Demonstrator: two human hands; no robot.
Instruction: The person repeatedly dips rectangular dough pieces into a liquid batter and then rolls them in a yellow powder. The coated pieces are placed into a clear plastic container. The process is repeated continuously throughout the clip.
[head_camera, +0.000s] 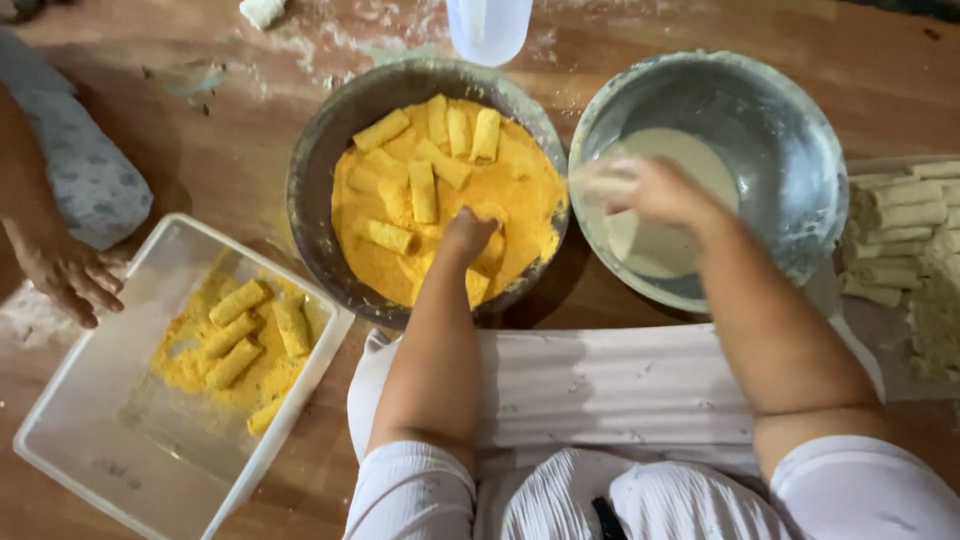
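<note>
My left hand (466, 236) reaches into a dark round bowl (310, 190) of orange crumbs, fingers pressed down on a roll half buried in the coating. Several crumb-coated rolls (424, 190) lie on the crumbs farther back. My right hand (650, 190) hovers over a metal bowl (790, 150) of pale batter (690, 160), gripping a pale batter-wet roll (600, 184) at the bowl's left rim.
A clear plastic tray (110, 400) at the left holds several coated rolls (238, 335) on loose crumbs. Another person's hand (66, 278) rests beside it. Uncoated pale rolls (900, 230) are stacked at the right edge. A clear container (488, 28) stands behind the bowls.
</note>
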